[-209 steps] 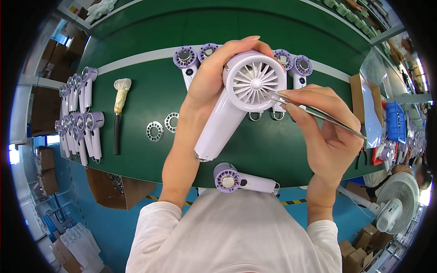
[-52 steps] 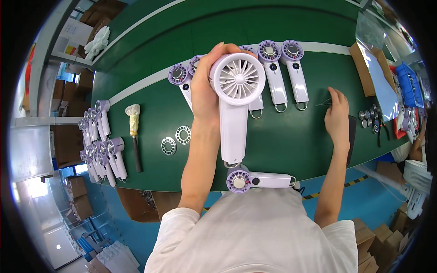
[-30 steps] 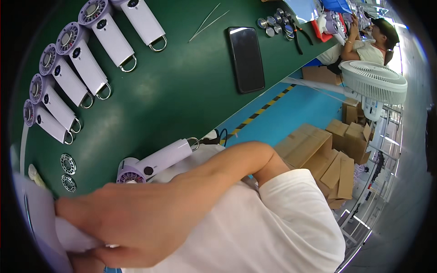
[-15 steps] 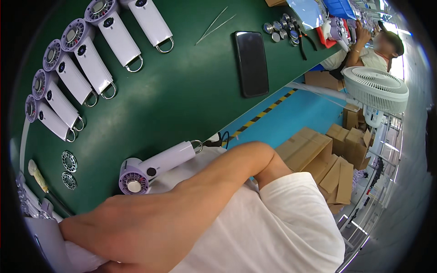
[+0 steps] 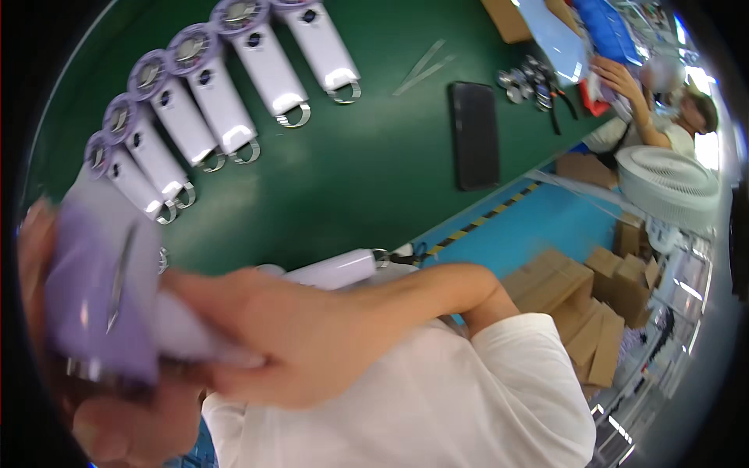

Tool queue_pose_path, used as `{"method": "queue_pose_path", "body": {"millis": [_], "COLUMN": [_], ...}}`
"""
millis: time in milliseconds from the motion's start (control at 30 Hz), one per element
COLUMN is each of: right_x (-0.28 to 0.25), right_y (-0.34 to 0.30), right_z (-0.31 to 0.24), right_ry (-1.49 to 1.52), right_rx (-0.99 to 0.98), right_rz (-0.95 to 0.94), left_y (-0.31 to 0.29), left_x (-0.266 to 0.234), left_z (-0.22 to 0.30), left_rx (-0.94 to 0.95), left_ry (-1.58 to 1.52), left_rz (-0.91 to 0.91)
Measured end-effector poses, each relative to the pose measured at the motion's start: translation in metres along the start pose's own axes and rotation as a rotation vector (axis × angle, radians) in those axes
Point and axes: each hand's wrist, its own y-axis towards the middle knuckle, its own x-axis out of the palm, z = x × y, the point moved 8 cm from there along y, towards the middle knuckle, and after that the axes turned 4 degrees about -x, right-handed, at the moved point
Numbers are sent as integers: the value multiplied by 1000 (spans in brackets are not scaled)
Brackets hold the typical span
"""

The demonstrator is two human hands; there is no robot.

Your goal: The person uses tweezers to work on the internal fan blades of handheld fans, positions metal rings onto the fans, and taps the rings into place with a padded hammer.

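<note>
A lilac handheld fan point(image 5: 101, 288), blurred by motion, is held up at the lower left. My right hand point(image 5: 273, 335) grips it by its pale lower part. Around its broad lilac head, at the left rim, my left hand point(image 5: 133, 429) has its fingers wrapped, partly cut off by the picture's dark edge. Behind my right wrist another lilac fan point(image 5: 335, 269) lies at the table's near edge, mostly covered by the arm. A row of several similar fans point(image 5: 277, 74) with metal loops lies across the far left of the green table point(image 5: 351, 179).
A black phone point(image 5: 474, 136) and metal tweezers point(image 5: 421, 70) lie on the table. Beyond are small round metal parts point(image 5: 523, 84), pliers point(image 5: 558, 105) and a blue bin point(image 5: 605, 31). At right stand a white floor fan point(image 5: 667, 183) and cardboard boxes point(image 5: 550, 281). Another person's hand point(image 5: 616, 78) shows behind.
Both hands have brought the fan up from the lower left into view. My right hand has moved up and right. The whole view has shifted, so the table things appear farther right.
</note>
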Motion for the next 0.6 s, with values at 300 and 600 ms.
{"method": "queue_pose_path", "body": {"millis": [300,600], "right_x": [-50,-36], "right_y": [-5,7], "right_z": [9,21], "right_ry": [250,219], "right_rx": [241,227], "right_rz": [152,107], "left_y": [9,7], "left_x": [24,0], "left_z": [8,-9], "left_rx": [-254,9], "left_ry": [195,104], "left_rz": [291,94]}}
